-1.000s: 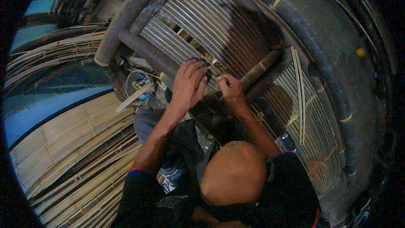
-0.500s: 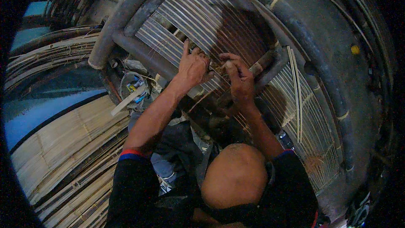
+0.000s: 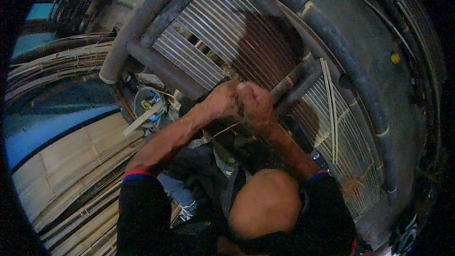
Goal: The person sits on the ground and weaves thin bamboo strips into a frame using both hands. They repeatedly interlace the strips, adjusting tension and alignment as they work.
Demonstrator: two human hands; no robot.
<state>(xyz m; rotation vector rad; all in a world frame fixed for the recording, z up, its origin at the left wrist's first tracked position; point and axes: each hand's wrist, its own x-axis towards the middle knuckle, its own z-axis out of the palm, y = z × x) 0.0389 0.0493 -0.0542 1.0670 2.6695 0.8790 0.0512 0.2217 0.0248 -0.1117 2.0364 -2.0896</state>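
Here, 2 curled hands point(image 3: 257, 106), their grip unclear, meet beside a pale-slatted panel point(image 3: 222, 18) framed by dark poles point(image 3: 167, 70).

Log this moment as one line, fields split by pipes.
left hand, right hand: close together | place: near edge of slatted panel | held item: can't tell
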